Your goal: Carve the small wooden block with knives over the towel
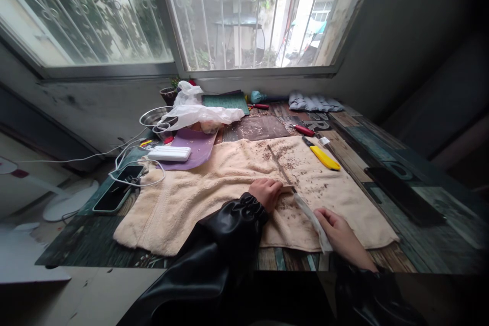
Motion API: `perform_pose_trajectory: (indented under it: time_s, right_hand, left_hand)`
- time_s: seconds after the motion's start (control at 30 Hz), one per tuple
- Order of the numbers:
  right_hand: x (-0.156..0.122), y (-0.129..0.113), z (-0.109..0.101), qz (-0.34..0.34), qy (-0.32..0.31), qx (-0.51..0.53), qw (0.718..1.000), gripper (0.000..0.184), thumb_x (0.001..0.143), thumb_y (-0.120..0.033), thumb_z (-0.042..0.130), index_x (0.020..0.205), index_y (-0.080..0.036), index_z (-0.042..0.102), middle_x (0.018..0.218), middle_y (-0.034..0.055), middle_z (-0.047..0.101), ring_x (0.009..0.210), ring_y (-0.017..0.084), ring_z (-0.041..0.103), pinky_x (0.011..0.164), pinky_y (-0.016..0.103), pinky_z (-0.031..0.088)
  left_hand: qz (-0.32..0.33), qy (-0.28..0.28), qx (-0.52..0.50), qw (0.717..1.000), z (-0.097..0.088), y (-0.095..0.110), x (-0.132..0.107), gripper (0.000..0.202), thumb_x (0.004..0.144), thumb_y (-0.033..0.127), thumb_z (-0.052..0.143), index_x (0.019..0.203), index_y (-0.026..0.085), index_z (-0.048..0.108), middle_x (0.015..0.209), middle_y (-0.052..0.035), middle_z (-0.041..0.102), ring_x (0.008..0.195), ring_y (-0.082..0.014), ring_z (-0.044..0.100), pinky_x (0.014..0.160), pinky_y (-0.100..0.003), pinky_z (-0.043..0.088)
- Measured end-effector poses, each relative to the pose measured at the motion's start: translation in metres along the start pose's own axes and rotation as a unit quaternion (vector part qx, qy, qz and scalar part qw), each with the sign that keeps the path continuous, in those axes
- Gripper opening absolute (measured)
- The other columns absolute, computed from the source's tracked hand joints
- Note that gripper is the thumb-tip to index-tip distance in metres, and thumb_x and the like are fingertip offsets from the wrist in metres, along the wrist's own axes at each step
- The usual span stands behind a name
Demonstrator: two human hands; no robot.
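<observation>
A thin wooden stick [278,164] lies slanted on a beige towel [198,193] strewn with brown shavings. My left hand [266,192], in a black sleeve, is closed over the stick's near end and presses it to the towel. My right hand [338,232] is closed around the wrapped handle of a long pale blade [311,219] whose tip meets the stick beside my left hand.
A yellow utility knife [324,157] and a red-handled tool [303,130] lie to the right of the stick. At left are a white power bank [169,153], a phone [118,191] with cables, metal bowls [155,117] and a plastic bag [198,112]. A dark phone [403,194] lies at right.
</observation>
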State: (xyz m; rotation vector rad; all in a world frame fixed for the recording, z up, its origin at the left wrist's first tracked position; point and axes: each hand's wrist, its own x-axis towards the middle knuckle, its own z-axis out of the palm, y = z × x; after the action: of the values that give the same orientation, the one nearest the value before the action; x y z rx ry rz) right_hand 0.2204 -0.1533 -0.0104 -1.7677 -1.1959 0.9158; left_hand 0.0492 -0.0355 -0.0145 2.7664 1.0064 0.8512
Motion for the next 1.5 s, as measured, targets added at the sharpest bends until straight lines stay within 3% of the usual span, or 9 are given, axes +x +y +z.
perform_pose_trajectory:
  time_s: [0.17,0.33,0.6,0.7,0.83,0.97,1.1,1.33,1.5]
  right_hand:
    - [0.0,0.01,-0.003,0.016,0.049,0.002,0.999,0.027,0.067,-0.044,0.046,0.066,-0.017,0.05,0.055,-0.0018,0.05,0.052,0.01,0.046,0.048,0.02,0.039]
    - [-0.001,0.021,-0.01,0.081,0.084,0.094,0.989,0.027,0.068,-0.045,0.045,0.069,-0.018,0.046,0.048,-0.0042,0.045,0.039,0.008,0.041,0.036,0.02,0.035]
    - [0.038,0.001,-0.035,-0.032,0.176,-0.064,0.982,0.032,0.069,-0.045,0.04,0.059,-0.016,0.049,0.045,-0.0014,0.047,0.042,0.008,0.044,0.043,0.02,0.037]
    - [0.045,-0.012,-0.036,-0.073,0.189,-0.098,0.974,0.03,0.068,-0.041,0.044,0.076,-0.015,0.055,0.064,0.0033,0.058,0.056,0.011,0.051,0.051,0.021,0.041]
    - [0.028,-0.021,-0.023,-0.105,0.164,-0.097,0.976,0.041,0.067,-0.038,0.048,0.102,-0.017,0.049,0.09,0.0067,0.059,0.076,0.014,0.056,0.061,0.024,0.045]
    - [0.005,-0.027,-0.002,-0.063,0.109,-0.18,0.976,0.038,0.07,-0.044,0.043,0.094,-0.018,0.055,0.081,0.0056,0.062,0.065,0.015,0.057,0.057,0.024,0.044]
    - [-0.002,-0.03,0.018,-0.079,0.057,-0.239,0.966,0.033,0.073,-0.041,0.037,0.088,-0.019,0.056,0.078,0.0052,0.063,0.065,0.015,0.057,0.057,0.023,0.042]
    - [0.006,-0.023,0.03,-0.06,0.074,-0.315,0.944,0.028,0.077,-0.031,0.027,0.08,-0.018,0.052,0.075,0.0074,0.062,0.065,0.017,0.055,0.056,0.023,0.037]
    - [0.008,-0.019,0.032,-0.039,0.046,-0.28,0.958,0.025,0.078,-0.031,0.026,0.08,-0.019,0.048,0.079,0.0062,0.061,0.069,0.015,0.055,0.059,0.021,0.037]
  left_hand:
    - [0.001,0.0,0.002,1.0,0.0,0.0,0.001,0.023,0.081,0.032,0.034,0.086,0.022,0.055,0.076,-0.0021,0.057,0.072,-0.0131,0.052,0.065,-0.025,0.039]
    - [0.002,0.003,-0.001,1.0,-0.001,0.0,0.0,0.024,0.081,0.032,0.033,0.086,0.022,0.055,0.077,-0.0024,0.058,0.071,-0.0129,0.052,0.065,-0.025,0.039]
    - [0.003,0.001,-0.002,1.0,0.0,0.0,0.0,0.023,0.081,0.032,0.035,0.086,0.022,0.054,0.078,-0.0024,0.058,0.072,-0.0129,0.052,0.065,-0.024,0.039]
    - [0.002,0.002,-0.002,1.0,0.0,0.0,0.0,0.023,0.081,0.031,0.035,0.086,0.022,0.054,0.078,-0.002,0.058,0.073,-0.0132,0.052,0.066,-0.025,0.039]
    - [0.005,-0.004,-0.002,1.0,0.0,0.0,0.0,0.023,0.081,0.032,0.034,0.086,0.022,0.055,0.077,-0.0017,0.058,0.073,-0.0135,0.052,0.066,-0.025,0.039]
    - [0.003,-0.007,0.003,1.0,-0.001,0.0,0.0,0.025,0.081,0.032,0.033,0.086,0.021,0.055,0.077,-0.0023,0.058,0.073,-0.0137,0.052,0.066,-0.025,0.039]
    - [0.006,0.0,0.002,1.0,-0.001,0.0,0.0,0.024,0.081,0.032,0.033,0.086,0.022,0.055,0.078,-0.0019,0.058,0.072,-0.0135,0.052,0.066,-0.026,0.039]
    - [0.012,0.017,0.001,1.0,0.001,0.001,0.0,0.025,0.081,0.032,0.034,0.084,0.021,0.056,0.075,-0.0023,0.058,0.071,-0.0132,0.052,0.066,-0.025,0.039]
    - [0.017,0.021,0.007,1.0,0.001,0.002,0.0,0.025,0.081,0.033,0.034,0.084,0.021,0.056,0.077,-0.0022,0.058,0.071,-0.0133,0.052,0.066,-0.025,0.039]
